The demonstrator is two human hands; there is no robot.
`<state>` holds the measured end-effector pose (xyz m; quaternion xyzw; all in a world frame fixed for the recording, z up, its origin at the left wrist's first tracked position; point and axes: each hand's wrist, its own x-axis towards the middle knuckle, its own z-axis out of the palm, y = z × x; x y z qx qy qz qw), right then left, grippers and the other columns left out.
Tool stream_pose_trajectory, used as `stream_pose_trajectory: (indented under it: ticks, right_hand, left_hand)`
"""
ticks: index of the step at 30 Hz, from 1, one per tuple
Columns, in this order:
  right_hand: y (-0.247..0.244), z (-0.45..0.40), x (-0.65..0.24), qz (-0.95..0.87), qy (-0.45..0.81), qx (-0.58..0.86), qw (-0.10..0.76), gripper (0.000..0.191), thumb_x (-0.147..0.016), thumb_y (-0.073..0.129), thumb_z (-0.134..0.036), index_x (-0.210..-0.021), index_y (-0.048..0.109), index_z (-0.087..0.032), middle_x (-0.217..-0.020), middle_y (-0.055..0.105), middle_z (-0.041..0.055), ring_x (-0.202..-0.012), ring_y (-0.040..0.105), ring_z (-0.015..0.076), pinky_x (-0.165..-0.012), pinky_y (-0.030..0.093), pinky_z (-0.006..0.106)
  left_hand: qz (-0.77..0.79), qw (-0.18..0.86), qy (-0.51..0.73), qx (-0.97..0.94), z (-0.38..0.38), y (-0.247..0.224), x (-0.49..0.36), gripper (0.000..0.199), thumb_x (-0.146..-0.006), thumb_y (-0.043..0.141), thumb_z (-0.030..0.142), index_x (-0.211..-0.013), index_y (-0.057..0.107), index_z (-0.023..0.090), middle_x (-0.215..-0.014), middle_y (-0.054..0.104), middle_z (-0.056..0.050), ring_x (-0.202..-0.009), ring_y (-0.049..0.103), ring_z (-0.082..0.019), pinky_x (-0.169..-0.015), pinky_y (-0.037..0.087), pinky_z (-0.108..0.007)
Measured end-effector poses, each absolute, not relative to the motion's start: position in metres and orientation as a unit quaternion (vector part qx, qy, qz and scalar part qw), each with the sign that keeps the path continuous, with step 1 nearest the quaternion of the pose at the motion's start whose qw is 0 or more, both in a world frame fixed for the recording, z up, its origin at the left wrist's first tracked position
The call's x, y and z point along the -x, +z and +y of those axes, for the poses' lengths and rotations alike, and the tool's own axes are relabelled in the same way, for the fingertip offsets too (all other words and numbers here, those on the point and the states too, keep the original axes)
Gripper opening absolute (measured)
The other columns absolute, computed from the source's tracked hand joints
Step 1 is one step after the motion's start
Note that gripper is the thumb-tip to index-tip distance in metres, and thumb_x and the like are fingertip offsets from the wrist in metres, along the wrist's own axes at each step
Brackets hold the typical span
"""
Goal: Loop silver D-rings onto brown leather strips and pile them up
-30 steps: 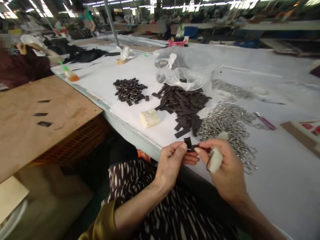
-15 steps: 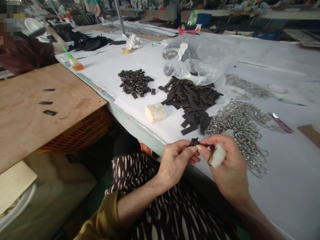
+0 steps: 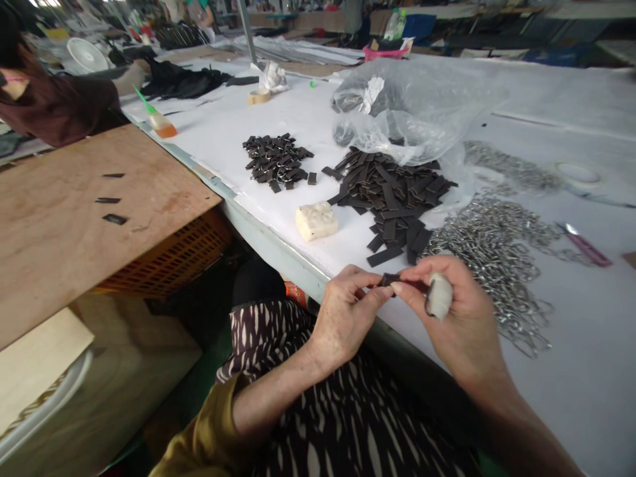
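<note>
Head view: left hand (image 3: pixel 348 315), right hand (image 3: pixel 454 311)
Grip: both pinched on dark strip (image 3: pixel 389 281), seemingly folded
Right fingers: whitish wrap (image 3: pixel 440 296)

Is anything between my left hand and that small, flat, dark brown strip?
Nothing visible: your left hand pinches the dark brown strip directly. Your right hand meets it opposite, with the rounded off-white piece farther right, not between.
</note>
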<state>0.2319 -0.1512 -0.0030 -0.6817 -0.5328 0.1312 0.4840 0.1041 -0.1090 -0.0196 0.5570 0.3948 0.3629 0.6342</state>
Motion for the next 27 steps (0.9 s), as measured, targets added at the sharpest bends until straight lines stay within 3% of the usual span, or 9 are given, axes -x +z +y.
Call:
stream_pose_trajectory:
  ticks: [3,6,9,12,27]
  right_hand:
    - [-0.002,-0.148,-0.232,-0.536,0.148,0.673,0.487,0.015,-0.072,0.065,-0.026,-0.078,0.051,-0.023,-0.076,0.061,-0.0015,-0.066,0.058,0.0123,-0.06,0.047,0.025]
    - [-0.001,-0.144,-0.232,-0.53,0.165,0.673,0.488,0.016,-0.071,0.065,-0.026,-0.077,0.051,-0.022,-0.073,0.061,-0.0016,-0.063,0.058,0.0128,-0.059,0.048,0.026]
    - [-0.001,-0.142,-0.23,-0.531,0.159,0.682,0.478,0.015,-0.071,0.065,-0.026,-0.078,0.052,-0.023,-0.074,0.061,-0.0014,-0.064,0.058,0.0134,-0.059,0.048,0.027]
    - [-0.003,-0.14,-0.228,-0.532,0.144,0.688,0.473,0.014,-0.072,0.064,-0.027,-0.078,0.052,-0.023,-0.076,0.062,-0.0011,-0.066,0.059,0.0135,-0.059,0.048,0.027]
    - [-0.002,-0.129,-0.222,-0.551,0.141,0.676,0.469,0.014,-0.072,0.065,-0.027,-0.078,0.053,-0.023,-0.076,0.062,-0.0011,-0.064,0.058,0.013,-0.056,0.047,0.025]
  left_hand:
    - [0.394,0.62,0.374,-0.566,-0.104,-0.015,-0.1,0.023,-0.073,0.066,0.03,-0.093,0.069,0.017,-0.097,0.061,-0.005,-0.063,0.05,-0.009,-0.05,0.039,-0.018]
    - [0.366,0.724,0.312,-0.495,-0.1,-0.011,-0.1,0.028,-0.073,0.065,0.032,-0.094,0.067,0.013,-0.08,0.063,-0.006,-0.058,0.054,-0.011,-0.045,0.04,-0.02]
    - [0.328,0.792,0.303,-0.417,-0.098,-0.01,-0.103,0.023,-0.073,0.062,0.028,-0.085,0.068,0.009,-0.073,0.063,-0.007,-0.064,0.06,-0.015,-0.055,0.048,-0.024]
    - [0.335,0.786,0.336,-0.396,-0.097,-0.012,-0.106,0.021,-0.072,0.062,0.025,-0.083,0.069,0.009,-0.072,0.064,-0.007,-0.066,0.061,-0.015,-0.061,0.049,-0.025]
    - [0.363,0.77,0.363,-0.38,-0.094,-0.006,-0.101,0.013,-0.07,0.063,0.023,-0.073,0.067,0.01,-0.061,0.061,-0.004,-0.061,0.059,-0.013,-0.062,0.049,-0.025]
